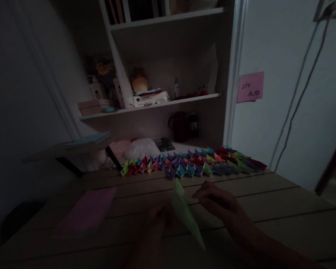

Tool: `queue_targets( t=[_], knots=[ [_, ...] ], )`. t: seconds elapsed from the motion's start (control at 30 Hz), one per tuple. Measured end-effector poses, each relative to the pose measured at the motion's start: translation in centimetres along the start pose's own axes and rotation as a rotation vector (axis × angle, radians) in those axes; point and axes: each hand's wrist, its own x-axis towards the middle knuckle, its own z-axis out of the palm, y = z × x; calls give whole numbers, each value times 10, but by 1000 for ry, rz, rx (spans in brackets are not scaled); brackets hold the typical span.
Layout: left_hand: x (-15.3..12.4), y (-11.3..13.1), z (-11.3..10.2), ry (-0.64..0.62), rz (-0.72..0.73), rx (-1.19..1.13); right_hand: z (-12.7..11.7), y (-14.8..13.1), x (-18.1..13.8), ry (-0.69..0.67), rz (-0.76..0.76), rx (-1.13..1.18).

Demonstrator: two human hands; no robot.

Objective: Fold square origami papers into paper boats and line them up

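A folded piece of light green paper stands tilted above the table between my hands, a small flap open near its top. My left hand is in deep shadow at the paper's left side. Its fingers are curled and appear to pinch the paper's edge, though the contact is partly hidden. On the other side, my right hand has its fingers bent and pressed together. Its fingertips are a little apart from the paper, with nothing visible in them. Beyond both hands, several rows of small colourful folded paper boats line the table's back.
A pack of pink paper sheets lies on the plank-patterned table at left. Behind it stands a small raised stand with papers on top. White shelves hold bottles and boxes. A pink note sticks to the right wall.
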Motion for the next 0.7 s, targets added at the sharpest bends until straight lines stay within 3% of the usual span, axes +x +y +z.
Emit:
queue_targets(
  t=[0.33, 0.7],
  knots=[
    [7, -6, -3, -78, 3, 46, 1, 1, 2, -43, 11, 34],
    [9, 3, -4, 25, -117, 91, 3, -1, 5, -57, -99, -28]
  ],
)
